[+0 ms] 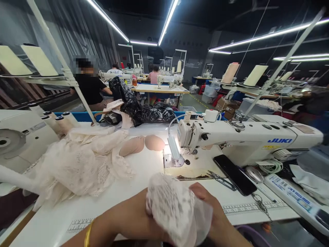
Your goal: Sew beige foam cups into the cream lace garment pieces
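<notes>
A bunched piece of cream lace with a sheer white layer point(171, 206) is held between my two hands over the table's front edge. My left hand point(144, 214) is closed on its left side, the fingers mostly hidden behind the lace. On its right side, my right hand point(212, 206) grips the same lace piece, fingers curled behind the sheer layer. Beyond them stands a white sewing machine point(246, 137) with a lit lamp at its needle. Two beige cups point(154, 142) lie left of the needle, beside a heap of cream lace point(79, 161).
Right of the needle plate lie thread snips point(222, 180), a black phone point(235, 175) and keys point(261, 205). Black plastic bags point(154, 113) sit behind the table. Thread cones point(64, 125) stand at the left. A co-worker in black point(89, 87) sits farther back.
</notes>
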`<action>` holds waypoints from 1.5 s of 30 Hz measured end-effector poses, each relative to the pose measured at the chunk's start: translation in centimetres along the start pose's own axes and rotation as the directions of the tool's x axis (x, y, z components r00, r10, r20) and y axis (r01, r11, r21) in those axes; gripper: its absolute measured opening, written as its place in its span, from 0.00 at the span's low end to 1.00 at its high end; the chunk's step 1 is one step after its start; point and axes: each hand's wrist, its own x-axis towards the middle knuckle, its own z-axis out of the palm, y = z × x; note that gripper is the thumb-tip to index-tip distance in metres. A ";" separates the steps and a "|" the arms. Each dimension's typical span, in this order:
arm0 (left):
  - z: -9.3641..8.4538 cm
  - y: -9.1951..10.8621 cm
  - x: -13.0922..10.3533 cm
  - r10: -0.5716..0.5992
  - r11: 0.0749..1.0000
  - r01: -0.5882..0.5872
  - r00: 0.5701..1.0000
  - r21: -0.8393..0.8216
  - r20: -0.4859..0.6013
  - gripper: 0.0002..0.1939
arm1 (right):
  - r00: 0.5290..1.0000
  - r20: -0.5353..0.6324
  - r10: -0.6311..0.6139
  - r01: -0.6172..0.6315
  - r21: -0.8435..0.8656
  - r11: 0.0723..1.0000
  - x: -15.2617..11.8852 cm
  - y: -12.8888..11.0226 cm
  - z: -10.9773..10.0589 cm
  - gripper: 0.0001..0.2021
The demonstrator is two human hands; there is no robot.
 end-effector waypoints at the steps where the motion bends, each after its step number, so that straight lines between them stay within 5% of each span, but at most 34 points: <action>1: -0.8 0.2 0.5 0.052 0.960 -0.081 0.992 0.267 0.112 0.06 | 0.973 0.119 -0.197 0.210 -0.110 0.971 1.6 0.8 -1.0 0.07; 4: -3.0 -0.5 3.2 0.117 0.630 -0.326 0.937 0.705 0.328 0.10 | 0.822 0.354 -0.446 0.565 -0.406 0.719 6.1 3.8 -2.9 0.09; 7: -4.7 -2.3 6.1 0.027 0.516 -0.331 0.928 0.790 0.372 0.15 | 0.794 0.494 -0.354 0.599 -0.541 0.590 8.8 6.7 -3.3 0.13; 11: -5.7 -3.5 7.7 -0.061 0.569 -0.214 0.952 0.794 0.300 0.18 | 0.877 0.441 -0.191 0.444 -0.592 0.672 8.7 8.0 -3.6 0.18; 18: -5.6 -3.8 7.4 -0.099 0.601 -0.121 0.970 0.790 0.224 0.23 | 0.899 0.418 -0.133 0.355 -0.516 0.780 7.9 7.6 -4.4 0.15; 23: -5.8 -4.3 7.5 -0.008 0.618 -0.182 0.971 0.765 0.237 0.24 | 0.914 0.396 -0.083 0.332 -0.617 0.713 7.8 8.7 -4.5 0.14; 30: -6.0 -4.9 7.9 0.133 0.644 -0.272 0.960 0.715 0.246 0.11 | 0.927 0.372 -0.054 0.304 -0.658 0.689 7.7 8.5 -4.6 0.16; 45: -6.4 -5.0 7.8 0.120 0.619 -0.287 0.954 0.731 0.274 0.13 | 0.923 0.373 -0.091 0.310 -0.585 0.749 7.7 7.8 -4.4 0.16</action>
